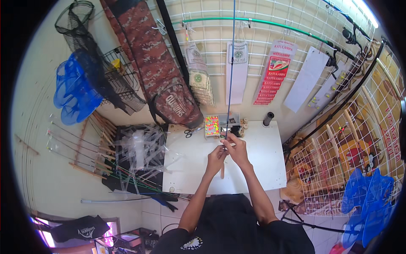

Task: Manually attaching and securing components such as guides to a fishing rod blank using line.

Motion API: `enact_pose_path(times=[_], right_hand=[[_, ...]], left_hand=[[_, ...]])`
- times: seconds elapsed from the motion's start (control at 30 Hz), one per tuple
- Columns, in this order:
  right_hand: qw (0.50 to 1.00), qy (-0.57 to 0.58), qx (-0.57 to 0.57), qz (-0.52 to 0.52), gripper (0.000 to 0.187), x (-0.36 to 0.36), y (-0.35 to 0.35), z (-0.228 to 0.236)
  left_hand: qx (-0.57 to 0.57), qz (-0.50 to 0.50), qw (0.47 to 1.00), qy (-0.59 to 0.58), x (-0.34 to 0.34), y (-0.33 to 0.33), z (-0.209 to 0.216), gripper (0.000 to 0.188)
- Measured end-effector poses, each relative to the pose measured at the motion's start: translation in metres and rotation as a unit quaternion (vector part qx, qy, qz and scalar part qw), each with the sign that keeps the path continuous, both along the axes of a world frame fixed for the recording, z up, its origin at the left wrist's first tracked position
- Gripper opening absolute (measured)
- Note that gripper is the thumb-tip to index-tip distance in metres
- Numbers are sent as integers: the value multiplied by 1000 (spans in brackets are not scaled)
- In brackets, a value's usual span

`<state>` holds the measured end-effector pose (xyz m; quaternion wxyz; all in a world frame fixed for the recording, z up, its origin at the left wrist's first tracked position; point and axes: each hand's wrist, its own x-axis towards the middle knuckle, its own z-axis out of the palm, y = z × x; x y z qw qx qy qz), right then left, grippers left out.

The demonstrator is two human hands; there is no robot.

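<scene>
A thin dark fishing rod (231, 72) runs from the top of the view down to my two hands over the white table. My right hand (235, 149) is closed in a pinch around its lower part. Just below and to the left, my left hand (216, 157) is also closed on the rod, close to the right fingertips. A pale wooden handle (222, 171) shows beneath my hands, in line with the rod. Whether a line or small fitting lies between my fingers is hidden. Directly beyond them stands a box of bright small floats (212, 126).
Black-handled scissors (189, 133) lie on the white table (262, 169), left of the box. A dark cylinder (268, 119) stands at the back right. Clear plastic sleeves (139, 152) are heaped at left. A camouflage rod bag (156, 63) leans behind; a green rod (270, 24) spans the wall grid.
</scene>
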<state>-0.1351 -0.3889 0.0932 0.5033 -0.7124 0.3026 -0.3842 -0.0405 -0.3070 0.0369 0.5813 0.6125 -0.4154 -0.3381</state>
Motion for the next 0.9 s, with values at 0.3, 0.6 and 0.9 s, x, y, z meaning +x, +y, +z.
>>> enact_pose_path(times=[0.3, 0.6, 0.9], right_hand=[[994, 8, 4, -108, 28, -31, -2, -58], [955, 116, 216, -168, 29, -78, -53, -160], [957, 222, 54, -179, 30, -58, -127, -218]], left_hand=[[41, -11, 999, -9, 1, -11, 5, 19], [47, -14, 999, 0, 8, -31, -1, 20], [42, 1, 999, -34, 10, -36, 11, 20]])
